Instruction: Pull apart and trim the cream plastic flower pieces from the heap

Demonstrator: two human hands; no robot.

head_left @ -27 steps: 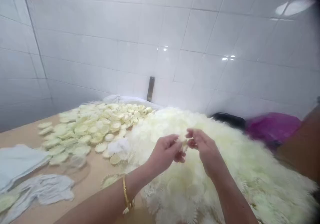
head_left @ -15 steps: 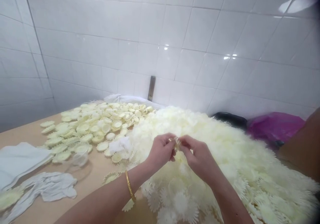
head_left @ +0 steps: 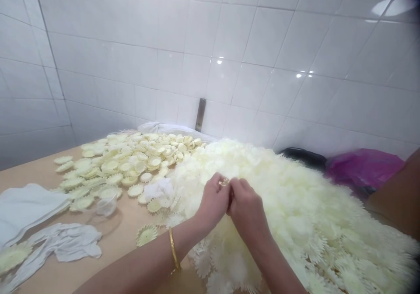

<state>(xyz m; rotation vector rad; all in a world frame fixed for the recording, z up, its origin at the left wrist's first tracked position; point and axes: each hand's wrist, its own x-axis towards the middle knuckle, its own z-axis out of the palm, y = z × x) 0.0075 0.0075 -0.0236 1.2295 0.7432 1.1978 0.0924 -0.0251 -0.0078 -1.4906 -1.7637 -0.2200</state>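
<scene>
My left hand point(head_left: 215, 200) is closed in a pinch around a small pale yellow petal piece with a notched edge point(head_left: 224, 183), of which only a bit shows above the fingers. Pressed against it, my right hand point(head_left: 244, 204) has its fingers curled in on the same piece, and its fingertips are mostly hidden. Both hands are held over a large heap of loose, fluffy, pale yellow petal pieces point(head_left: 295, 206). A gold bangle point(head_left: 173, 248) circles my left wrist.
Thicker scalloped yellow discs point(head_left: 111, 165) lie piled at the left on the tan table point(head_left: 121, 250). Near them are a crumpled white glove point(head_left: 70, 241) and a folded white cloth point(head_left: 28, 208). A purple bag point(head_left: 364, 167) and a black item point(head_left: 303, 157) lie by the tiled wall point(head_left: 138, 36).
My hands have come closer together. The right hand has rolled over, its knuckles now facing up, and the piece between the fingers is more covered. The view has shifted slightly.
</scene>
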